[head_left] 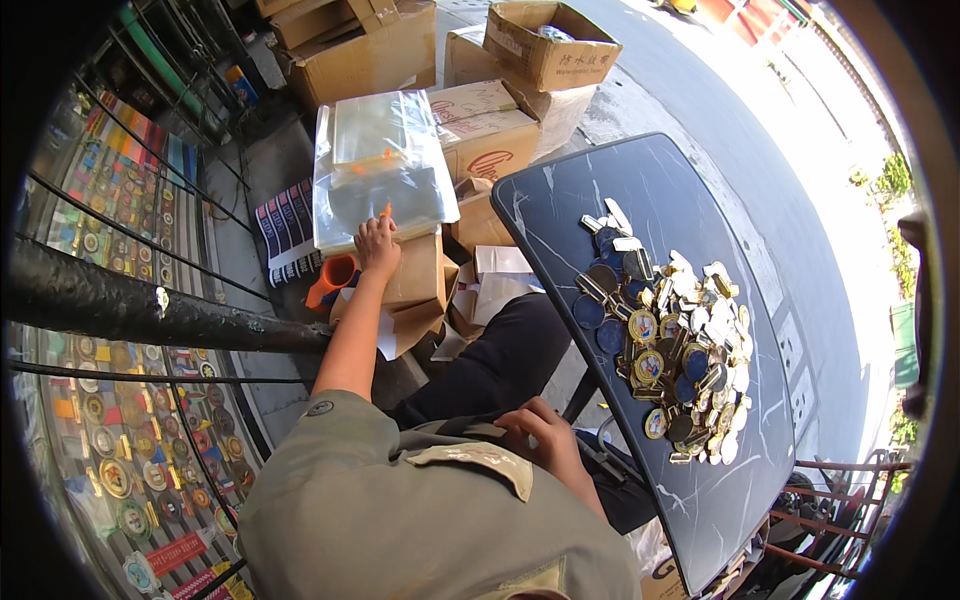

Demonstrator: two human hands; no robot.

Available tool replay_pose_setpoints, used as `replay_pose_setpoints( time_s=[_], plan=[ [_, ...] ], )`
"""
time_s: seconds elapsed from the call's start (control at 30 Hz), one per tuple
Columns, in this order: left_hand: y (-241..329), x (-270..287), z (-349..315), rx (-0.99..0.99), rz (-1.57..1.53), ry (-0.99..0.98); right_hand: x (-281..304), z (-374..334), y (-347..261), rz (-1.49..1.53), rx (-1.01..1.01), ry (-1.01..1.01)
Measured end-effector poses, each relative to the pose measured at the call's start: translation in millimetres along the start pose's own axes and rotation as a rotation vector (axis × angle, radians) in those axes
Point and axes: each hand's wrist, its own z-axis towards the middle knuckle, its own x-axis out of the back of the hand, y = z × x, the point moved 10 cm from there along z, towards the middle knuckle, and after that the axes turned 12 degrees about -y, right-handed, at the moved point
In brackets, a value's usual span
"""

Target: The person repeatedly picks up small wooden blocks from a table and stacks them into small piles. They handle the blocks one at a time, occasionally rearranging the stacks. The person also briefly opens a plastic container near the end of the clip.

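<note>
My left hand [378,247] reaches forward to the near edge of a stack of clear plastic bags [385,195]. Its fingers are spread and bent over that edge, beside a small orange mark. The bags lie on a cardboard box [415,270]. Close to my body, my right hand [540,430] rests over my lap with loosely bent fingers and nothing visible in it. To the right stands a black marble-patterned table [570,175]. On it lies a heap of metal medallions and pins [690,360], gold, silver and dark blue, some with coloured round emblems.
Cardboard boxes [490,150] stand ahead, one open box [550,45] on top. An orange cone-like object [332,278] sits below the bags. At left, a thick black pole [160,295] and thin bars cross a display of badges [110,440]. A road [690,90] runs beyond the table.
</note>
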Motion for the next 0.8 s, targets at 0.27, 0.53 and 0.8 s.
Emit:
replay_pose_setpoints(
  time_s=[0.27, 0.53, 0.8],
  plan=[
    [-9.3, -38.8, 14.4, -0.159, 0.078, -0.116, 2.5, -10.0, -1.3, -0.012, 0.033, 0.010],
    [14.1, -38.6, 26.4, -0.309, 0.123, -0.105, -1.3, -8.1, -2.5, -0.015, 0.041, -0.051],
    [28.5, -17.8, 32.6, -0.448, 0.046, 0.009, -0.2, -6.0, -7.9, -0.047, 0.059, -0.076]
  ],
)
